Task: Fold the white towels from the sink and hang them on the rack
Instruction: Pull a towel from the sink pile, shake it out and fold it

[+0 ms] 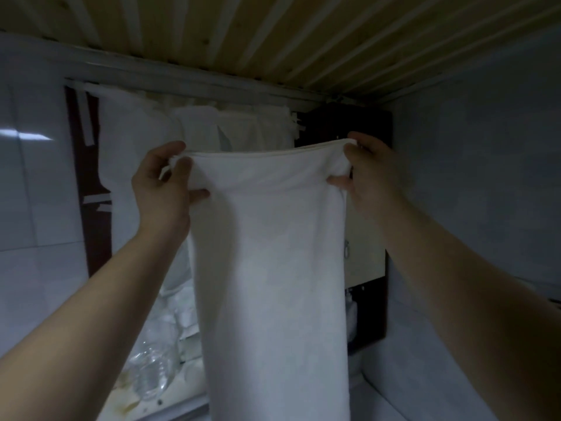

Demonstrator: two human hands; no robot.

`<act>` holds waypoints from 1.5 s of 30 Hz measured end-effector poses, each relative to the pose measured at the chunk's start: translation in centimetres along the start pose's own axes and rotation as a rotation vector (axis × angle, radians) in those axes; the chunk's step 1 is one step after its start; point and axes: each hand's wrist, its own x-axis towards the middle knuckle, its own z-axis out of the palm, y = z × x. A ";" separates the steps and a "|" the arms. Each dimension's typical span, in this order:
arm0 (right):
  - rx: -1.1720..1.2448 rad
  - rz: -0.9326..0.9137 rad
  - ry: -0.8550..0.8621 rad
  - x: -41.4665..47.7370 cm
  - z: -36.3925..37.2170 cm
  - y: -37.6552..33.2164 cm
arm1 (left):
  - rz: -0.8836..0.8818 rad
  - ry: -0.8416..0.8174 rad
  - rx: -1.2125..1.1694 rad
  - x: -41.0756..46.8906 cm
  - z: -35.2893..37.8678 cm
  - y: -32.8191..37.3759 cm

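Observation:
A white towel [270, 268] hangs lengthwise in front of me, held up high by its top edge. My left hand [164, 183] grips the top left corner, thumb on the near side. My right hand [367, 174] grips the top right corner, fingers curled over the hem. The towel's lower part runs out of view at the bottom. Behind it, other white towels [145, 141] hang against the wall under the ceiling; the rack itself is hidden by them.
A slatted wooden ceiling [273, 38] is close overhead. Tiled walls [36, 192] stand left and right. A dark panel with a cream cabinet door [364, 253] is behind the towel on the right. A clear plastic bottle [151, 372] and white clutter lie at the lower left.

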 end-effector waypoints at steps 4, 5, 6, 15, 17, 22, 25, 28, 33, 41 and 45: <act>0.016 -0.023 -0.034 -0.7 2.2 -1.7 | 0.039 0.052 -0.029 0.7 -1.1 1.9; 0.016 -0.033 -0.044 -0.9 2.9 -2.1 | 0.046 0.068 -0.032 0.8 -1.6 2.5; 0.026 -0.046 -0.055 -1.1 3.6 -2.4 | 0.053 0.080 -0.036 0.9 -2.0 3.2; 0.160 -0.025 -0.125 -2.1 9.3 -1.0 | 0.112 0.091 0.092 1.4 -6.5 7.3; 0.134 -0.015 -0.137 -2.1 10.3 -0.1 | 0.105 0.100 0.137 1.6 -7.6 7.6; 0.116 0.025 -0.155 -2.1 12.7 2.4 | 0.108 0.132 0.215 2.0 -9.6 7.8; 0.157 0.093 -0.189 -2.0 14.4 3.7 | 0.145 0.124 0.326 2.2 -10.6 7.8; 0.104 0.037 -0.242 -1.9 15.9 4.4 | 0.218 0.090 0.437 2.8 -11.7 8.3; 0.233 0.004 -0.243 -2.8 17.1 5.9 | 0.264 0.190 0.425 3.1 -12.9 8.7; 0.104 0.092 -0.231 -6.8 14.8 8.6 | 0.116 0.146 0.411 -1.4 -15.8 6.7; 0.064 0.156 -0.199 -8.9 13.5 9.2 | 0.029 0.111 0.443 -3.6 -17.4 6.6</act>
